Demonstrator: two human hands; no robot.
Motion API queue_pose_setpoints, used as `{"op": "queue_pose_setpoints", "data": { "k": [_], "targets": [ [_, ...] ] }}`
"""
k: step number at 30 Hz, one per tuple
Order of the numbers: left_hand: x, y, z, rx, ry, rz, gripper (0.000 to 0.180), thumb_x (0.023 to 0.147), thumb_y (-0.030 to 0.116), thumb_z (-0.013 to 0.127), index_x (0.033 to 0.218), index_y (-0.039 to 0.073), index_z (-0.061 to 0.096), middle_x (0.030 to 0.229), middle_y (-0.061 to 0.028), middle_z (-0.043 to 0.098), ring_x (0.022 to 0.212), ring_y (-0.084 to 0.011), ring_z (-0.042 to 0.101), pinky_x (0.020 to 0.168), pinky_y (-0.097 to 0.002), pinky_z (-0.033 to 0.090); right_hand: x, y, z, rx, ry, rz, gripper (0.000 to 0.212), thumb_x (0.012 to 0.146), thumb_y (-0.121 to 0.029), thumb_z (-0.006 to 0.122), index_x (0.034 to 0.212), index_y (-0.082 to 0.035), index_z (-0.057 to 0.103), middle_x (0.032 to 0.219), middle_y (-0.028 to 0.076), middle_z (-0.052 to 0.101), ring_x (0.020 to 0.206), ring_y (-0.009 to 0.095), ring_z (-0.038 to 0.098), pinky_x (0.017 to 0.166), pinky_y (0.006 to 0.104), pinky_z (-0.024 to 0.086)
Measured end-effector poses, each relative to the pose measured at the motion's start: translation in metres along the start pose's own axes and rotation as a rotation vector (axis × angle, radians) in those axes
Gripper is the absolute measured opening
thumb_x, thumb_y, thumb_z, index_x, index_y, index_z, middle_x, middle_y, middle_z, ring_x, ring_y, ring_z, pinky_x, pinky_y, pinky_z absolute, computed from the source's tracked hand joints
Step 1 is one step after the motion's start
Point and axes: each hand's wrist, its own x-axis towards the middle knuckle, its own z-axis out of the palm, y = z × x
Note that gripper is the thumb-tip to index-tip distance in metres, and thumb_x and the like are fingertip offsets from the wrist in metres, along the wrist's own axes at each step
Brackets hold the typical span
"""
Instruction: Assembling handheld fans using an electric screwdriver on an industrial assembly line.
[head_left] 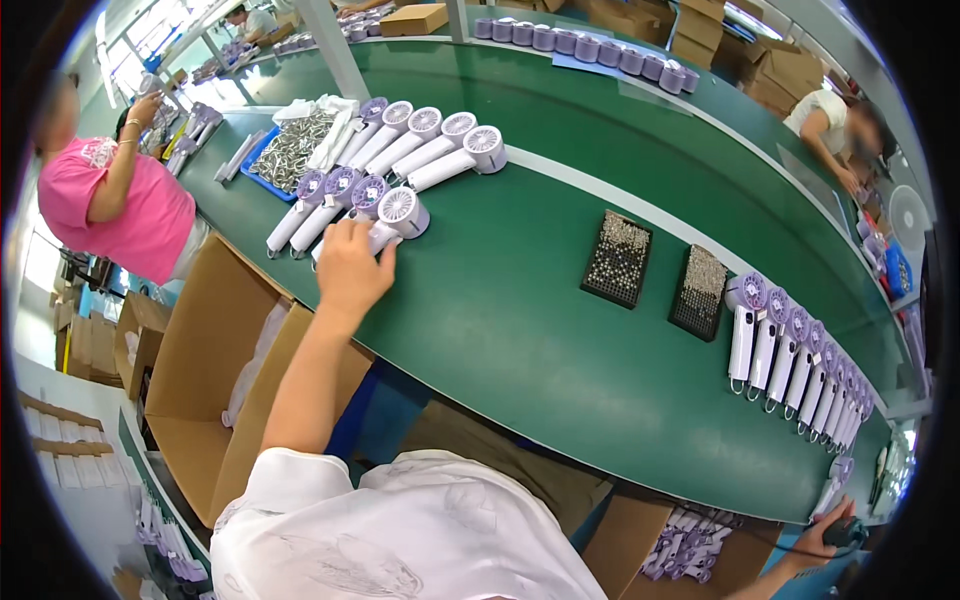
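Observation:
At the left of the green workbench, my left hand (352,268) is closed round the handle of a white and lilac handheld fan (400,210). Its round grille faces up, beside a row of similar fans (340,186) lying with wrist loops toward me. Far off at the lower right, my right hand (822,540) is closed on a dark tool (846,534) with a cable; its exact kind is hard to make out. Just above that hand lies another handheld fan (834,484), close to the bench edge.
A blue tray (262,184) holds metal clips, with white gloves beside it. Two black screw trays (612,292) (690,322) sit mid-bench. Fans (790,350) line the right side. Cardboard boxes (200,370) stand below the bench. Co-workers sit at left and far right.

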Motion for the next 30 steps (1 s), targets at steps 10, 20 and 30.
{"op": "queue_pose_setpoints", "data": {
  "k": [10,20,30],
  "targets": [
    [0.012,-0.011,-0.004,-0.289,-0.411,-0.2,0.039,0.083,0.034,0.08,0.091,-0.003,0.072,0.087,-0.0165,0.069,0.08,-0.0285,0.065,0.073,-0.0402,0.052,-0.039,-0.301,0.108,1.337,-0.121,0.035,0.012,0.101,-0.005,0.054,0.103,0.008,0.056,0.062,0.012,0.056,0.049,0.018,0.054,0.049,0.0311,0.048],
    [0.008,0.114,-0.03,-1.927,-0.755,-0.686,0.031,0.098,0.019,0.067,0.112,-0.004,0.052,0.102,-0.0207,0.072,0.086,-0.0199,0.071,0.071,-0.0294,0.058,-0.139,-0.48,0.128,1.532,-0.994,0.572,0.041,0.084,0.009,0.075,0.122,0.006,0.06,0.103,0.018,0.072,0.055,0.01,0.061,0.049,0.0251,0.052],
    [0.008,0.158,-0.031,-2.147,-0.523,-0.805,0.051,0.089,0.007,0.078,0.129,-0.006,0.049,0.099,-0.0111,0.068,0.086,-0.017,0.069,0.07,-0.0327,0.063,-0.16,-0.488,0.133,1.169,-0.889,0.311,0.055,0.077,0.001,0.086,0.125,0.006,0.06,0.094,0.011,0.074,0.055,0.006,0.061,0.05,0.0221,0.048]
  ]
}}
